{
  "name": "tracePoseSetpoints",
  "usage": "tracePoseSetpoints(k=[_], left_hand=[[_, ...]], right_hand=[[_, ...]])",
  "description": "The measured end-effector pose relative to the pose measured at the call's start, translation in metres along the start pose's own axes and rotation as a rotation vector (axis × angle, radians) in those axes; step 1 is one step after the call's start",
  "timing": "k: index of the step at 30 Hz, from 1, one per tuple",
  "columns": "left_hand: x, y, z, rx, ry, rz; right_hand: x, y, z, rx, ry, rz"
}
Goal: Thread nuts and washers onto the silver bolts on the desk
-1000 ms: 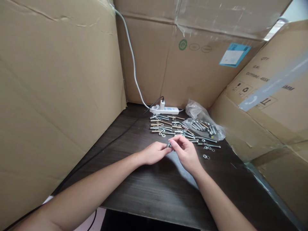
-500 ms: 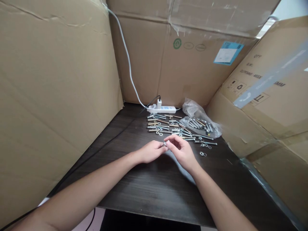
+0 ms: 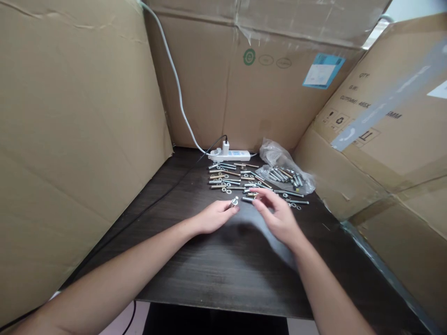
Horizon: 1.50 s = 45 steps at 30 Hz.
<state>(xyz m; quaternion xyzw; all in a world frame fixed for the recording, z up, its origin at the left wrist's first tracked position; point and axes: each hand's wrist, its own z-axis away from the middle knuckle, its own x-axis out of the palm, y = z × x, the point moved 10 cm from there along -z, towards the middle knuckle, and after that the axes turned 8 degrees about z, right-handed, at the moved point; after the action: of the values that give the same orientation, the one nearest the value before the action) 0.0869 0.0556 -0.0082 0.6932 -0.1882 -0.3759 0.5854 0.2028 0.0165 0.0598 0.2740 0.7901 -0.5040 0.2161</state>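
a small metal bolt (image 3: pixel 234 202) is above the dark tabletop (image 3: pixel 209 270), its end poking up from the left hand (image 3: pixel 213 217); thumb and forefinger are pinching it, the other fingers mostly hidden behind. whether a nut or washer sits round it is too small to tell. the right hand (image 3: pixel 278 216) is apart from it, just to the right, with thumb and forefinger spread and the others curved above the near edge of the loose bolts (image 3: pixel 225 179); whether its fingertips touch any of those, i cannot tell. the loose bolts, silver and brassy, lie in rough rows, with small washers (image 3: pixel 229 191) among them and more rings (image 3: pixel 299 208) beyond the right hand. to the right of the rows, a clear plastic bag (image 3: pixel 277 155) lies with more bolts (image 3: pixel 288 177) in it. behind the rows sits a white power strip (image 3: pixel 235 155) with a white plug (image 3: pixel 226 148) standing in it, a white cable (image 3: pixel 178 86) rising to the left and a black cable (image 3: pixel 139 212) running across the tabletop. cardboard (image 3: pixel 199 79) stands at the back and both sides, a blue-edged label (image 3: pixel 323 71) on the back panel.
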Motion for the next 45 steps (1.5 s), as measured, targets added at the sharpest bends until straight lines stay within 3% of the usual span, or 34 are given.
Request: tracePoseSetpoints(k=[4, 6, 8, 28, 32, 35, 38, 40, 42, 45], left_hand=[[-0.001, 0.0, 0.002, -0.073, 0.003, -0.052], [-0.001, 0.0, 0.002, -0.082, -0.005, -0.064], [0.0, -0.001, 0.002, -0.08, -0.018, -0.069], [0.002, 0.002, 0.003, -0.097, -0.047, -0.09], [0.002, 0.001, 0.003, -0.101, -0.044, -0.096], [0.002, -0.001, 0.003, -0.101, -0.048, -0.081], [0.002, -0.001, 0.001, -0.078, -0.04, -0.074], [0.003, -0.002, 0.001, -0.065, -0.04, -0.067], [0.005, -0.002, 0.002, -0.049, -0.062, -0.044], [0.006, -0.003, 0.002, -0.046, -0.077, -0.043]], right_hand=[[-0.063, 0.077, 0.032, 0.25, 0.031, 0.404], [-0.075, 0.118, 0.052, 0.376, -0.064, 0.522], [-0.079, 0.139, 0.063, 0.408, -0.099, 0.538], [-0.055, 0.132, 0.058, 0.283, -0.093, 0.584], [-0.059, 0.106, 0.049, 0.273, -0.04, 0.52], [-0.051, 0.045, 0.024, 0.135, 0.035, 0.379], [-0.022, -0.021, -0.002, -0.091, 0.048, 0.261], [-0.004, -0.048, -0.01, -0.21, 0.075, 0.218], [0.008, -0.055, -0.011, -0.252, 0.107, 0.177], [0.015, -0.046, -0.005, -0.241, 0.122, 0.13]])
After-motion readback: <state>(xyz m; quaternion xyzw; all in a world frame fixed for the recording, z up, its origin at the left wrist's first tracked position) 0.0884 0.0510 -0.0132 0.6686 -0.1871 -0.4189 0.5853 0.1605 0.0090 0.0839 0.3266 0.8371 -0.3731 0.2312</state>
